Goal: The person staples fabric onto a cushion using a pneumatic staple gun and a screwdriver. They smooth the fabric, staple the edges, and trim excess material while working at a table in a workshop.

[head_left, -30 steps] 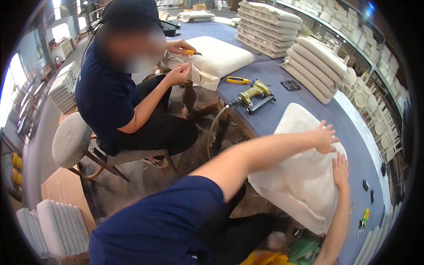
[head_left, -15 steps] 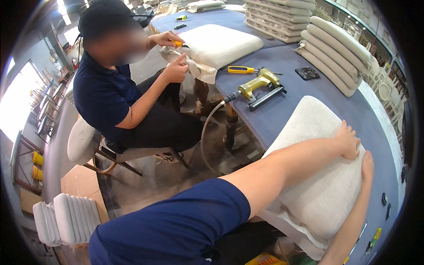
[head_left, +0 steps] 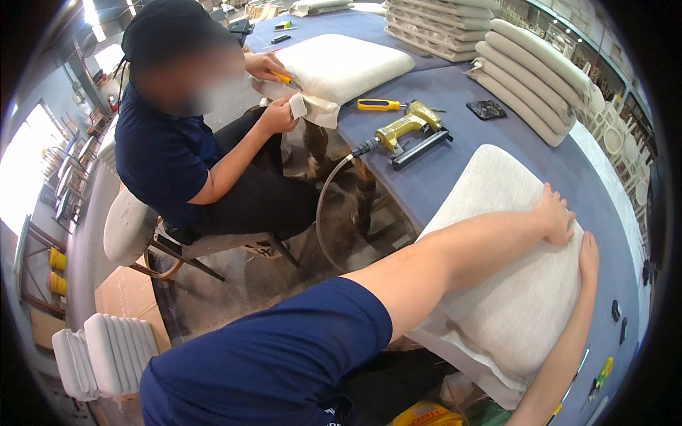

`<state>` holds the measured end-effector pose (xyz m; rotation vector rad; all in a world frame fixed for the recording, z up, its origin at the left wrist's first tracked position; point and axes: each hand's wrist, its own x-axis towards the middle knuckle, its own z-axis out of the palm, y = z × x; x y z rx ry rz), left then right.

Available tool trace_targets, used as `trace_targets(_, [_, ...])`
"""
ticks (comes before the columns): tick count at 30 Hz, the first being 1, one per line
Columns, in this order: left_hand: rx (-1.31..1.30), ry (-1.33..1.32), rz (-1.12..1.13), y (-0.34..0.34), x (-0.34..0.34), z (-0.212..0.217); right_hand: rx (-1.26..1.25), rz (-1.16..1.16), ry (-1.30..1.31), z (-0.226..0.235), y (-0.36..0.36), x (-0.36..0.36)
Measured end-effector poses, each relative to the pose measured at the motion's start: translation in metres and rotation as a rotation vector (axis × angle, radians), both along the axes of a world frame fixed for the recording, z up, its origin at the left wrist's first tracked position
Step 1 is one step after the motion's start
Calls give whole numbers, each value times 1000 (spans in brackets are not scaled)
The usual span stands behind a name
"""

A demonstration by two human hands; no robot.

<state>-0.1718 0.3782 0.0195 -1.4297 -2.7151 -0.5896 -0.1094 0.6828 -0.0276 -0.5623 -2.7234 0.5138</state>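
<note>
A seat cushion (head_left: pixel 490 199) in off-white woven fabric lies at the table's near edge, its loose cloth border hanging toward me. Across it reaches my left arm; my left hand (head_left: pixel 554 216) curls its fingers over the cushion's right edge. Just below, my right hand (head_left: pixel 588 257) holds against the same edge, its fingers partly hidden. Beyond the cushion rests an olive-gold staple gun (head_left: pixel 408 131) with an air hose (head_left: pixel 325 206). A yellow-handled screwdriver (head_left: pixel 379 104) lies behind the gun.
At the left, a seated co-worker (head_left: pixel 160 142) holds a yellow cutter (head_left: pixel 283 77) at the cloth of another cushion (head_left: pixel 341 64). Stacked cushions (head_left: pixel 526 85) stand at the back right. A dark phone-like slab (head_left: pixel 486 109) and a green-yellow tool (head_left: pixel 602 376) lie on the blue table (head_left: pixel 440 184).
My hands keep nearly the same place on the cushion. The view has shifted slightly. The co-worker's lower hand now holds a folded flap of cloth near the cutter.
</note>
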Motion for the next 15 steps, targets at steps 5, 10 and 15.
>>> trace_targets(5, [12,8,-3,1,-1,1,19,38,17,0,5,3])
trace_targets(10, [25,-4,-19,1,-4,-4,1,-12,12,5,-11,-1])
trace_targets(15, [31,15,-22,-1,-6,-6,21,-32,-49,13,-24,5])
